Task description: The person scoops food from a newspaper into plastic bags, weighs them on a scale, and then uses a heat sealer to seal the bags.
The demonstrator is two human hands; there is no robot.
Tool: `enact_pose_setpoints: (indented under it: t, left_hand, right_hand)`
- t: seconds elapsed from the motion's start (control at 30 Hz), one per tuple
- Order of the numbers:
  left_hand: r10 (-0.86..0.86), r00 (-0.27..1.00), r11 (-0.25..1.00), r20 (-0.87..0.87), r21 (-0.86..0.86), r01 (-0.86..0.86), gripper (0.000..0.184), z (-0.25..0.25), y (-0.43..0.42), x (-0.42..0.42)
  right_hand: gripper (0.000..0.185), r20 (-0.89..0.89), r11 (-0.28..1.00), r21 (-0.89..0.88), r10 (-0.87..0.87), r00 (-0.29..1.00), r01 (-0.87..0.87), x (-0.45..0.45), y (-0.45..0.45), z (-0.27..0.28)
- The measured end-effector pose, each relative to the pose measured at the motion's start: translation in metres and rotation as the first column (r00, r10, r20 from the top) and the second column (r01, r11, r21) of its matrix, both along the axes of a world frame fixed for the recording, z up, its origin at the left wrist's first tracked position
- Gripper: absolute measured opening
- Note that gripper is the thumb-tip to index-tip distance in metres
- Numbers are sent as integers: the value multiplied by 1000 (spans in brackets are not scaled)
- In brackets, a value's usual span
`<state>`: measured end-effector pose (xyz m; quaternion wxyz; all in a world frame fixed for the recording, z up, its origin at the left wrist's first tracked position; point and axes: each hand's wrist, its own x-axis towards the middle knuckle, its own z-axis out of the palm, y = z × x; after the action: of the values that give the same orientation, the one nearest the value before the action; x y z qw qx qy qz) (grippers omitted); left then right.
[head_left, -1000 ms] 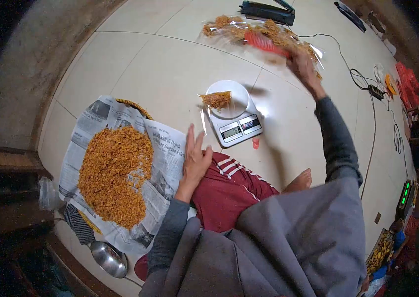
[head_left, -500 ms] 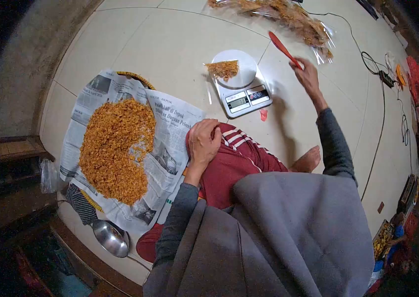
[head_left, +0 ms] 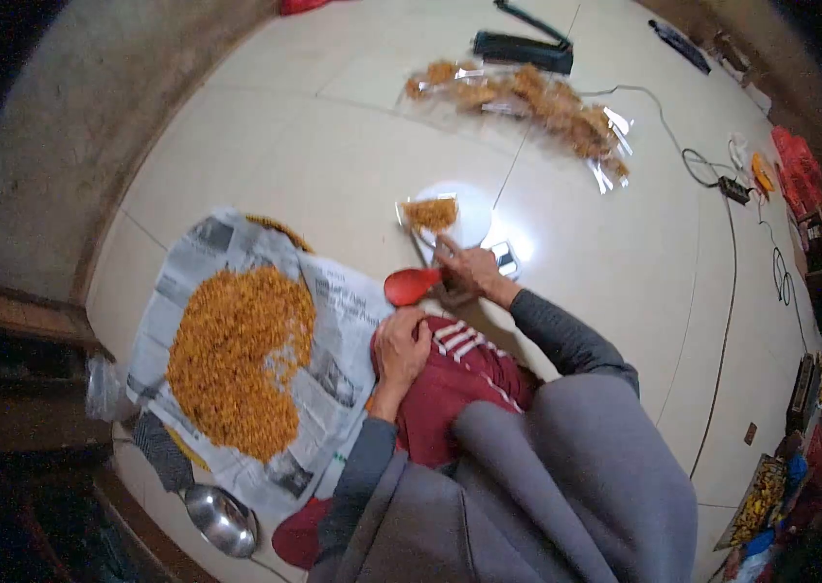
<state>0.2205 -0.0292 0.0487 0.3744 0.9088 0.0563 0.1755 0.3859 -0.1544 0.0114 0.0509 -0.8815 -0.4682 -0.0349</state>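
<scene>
My right hand [head_left: 471, 269] is closed round a red plastic spoon [head_left: 411, 287], whose bowl points left over my knee. Its fingers reach over the front of a white kitchen scale [head_left: 472, 225], hiding part of the display. On the scale's round plate lies a small clear plastic bag [head_left: 429, 213] with orange-brown crumbly food in it; my fingertips are close below the bag, and I cannot tell if they touch it. My left hand [head_left: 401, 347] rests flat on my knee, holding nothing. A heap of orange-brown fried flakes [head_left: 236, 364] lies to the left on newspaper [head_left: 343, 311].
Several filled clear bags [head_left: 537, 102] lie beyond the scale, with a black sealer-like device [head_left: 524, 51] behind. A metal ladle [head_left: 220, 520] lies at lower left. A cable with a power strip [head_left: 734, 189] runs along the right.
My right hand has swung left and towards me with the spoon, from right of the scale to its front edge. My left hand stays on my knee. The view has tilted up.
</scene>
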Motion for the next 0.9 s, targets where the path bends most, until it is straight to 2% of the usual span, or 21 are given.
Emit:
enact_pose_setpoints:
  t: [0.03,0.1,0.2,0.27,0.3,0.33,0.37,0.4,0.43,0.5,0.53,0.57,0.6,0.7,0.77,0.83,0.87,0.9]
  left_hand:
    - [-5,1000,1000,9,-4,5,16,3,0,-1]
    - [-14,1000,1000,17,0,14,16,4,-1,-3]
    - [-16,1000,1000,22,23,16,16,-1,0,-5]
    - [-15,1000,1000,25,2,15,17,0,-1,-4]
    - [-17,1000,1000,18,-7,17,17,0,-1,-6]
    - [-20,1000,1000,-3,-9,20,17,1,-1,-8]
    - [-21,1000,1000,-22,-12,21,17,3,-1,-8]
    - [-20,999,1000,-36,-14,20,17,4,-2,-6]
    - [-19,999,1000,-35,-16,18,17,3,-2,-5]
    - [-14,999,1000,-29,-19,13,16,2,-2,-4]
    - [-9,1000,1000,-27,-13,8,16,1,-2,-2]
    - [-2,1000,1000,-26,-8,2,16,-1,-3,-1]
    - [8,1000,1000,-25,-2,-8,15,-1,-3,0]
    - [32,999,999,-38,0,-32,15,7,-5,3]
    - [34,999,999,-14,-21,-35,12,10,-5,5]
    - [80,997,996,1,-29,-80,11,8,-3,-1]
    - [79,993,996,89,-50,-75,11,2,-1,-2]
    - [74,996,996,48,-48,-72,17,3,1,-8]
  right_hand:
    - [33,-90,999,-30,-39,995,37,-3,-1,12]
    - [34,-276,994,94,-34,960,62,-1,-4,30]
    - [32,-340,936,331,0,941,119,10,-20,63]
    - [26,-402,905,378,-33,915,198,30,-32,94]
    - [24,-365,929,296,-104,925,221,46,-40,103]
    - [23,-298,893,403,-79,951,200,71,-48,98]
    - [24,-289,904,364,-118,950,223,90,-54,109]
    - [23,-219,908,330,-191,957,257,113,-61,114]
    - [22,-70,928,273,-245,967,255,133,-67,124]
    - [18,-16,900,392,-200,980,190,161,-79,150]
    - [14,80,901,359,-289,954,243,173,-81,165]
    - [16,298,903,386,-315,901,188,195,-86,164]
    - [21,180,864,410,-390,903,292,196,-88,177]
    - [29,454,871,476,-360,815,120,229,-105,164]
    - [32,322,781,625,-264,909,6,214,-96,155]
    - [31,339,858,511,-253,906,49,179,-68,150]
    - [34,215,887,435,-269,939,154,156,-54,138]
    - [28,135,845,498,-296,946,193,149,-45,104]
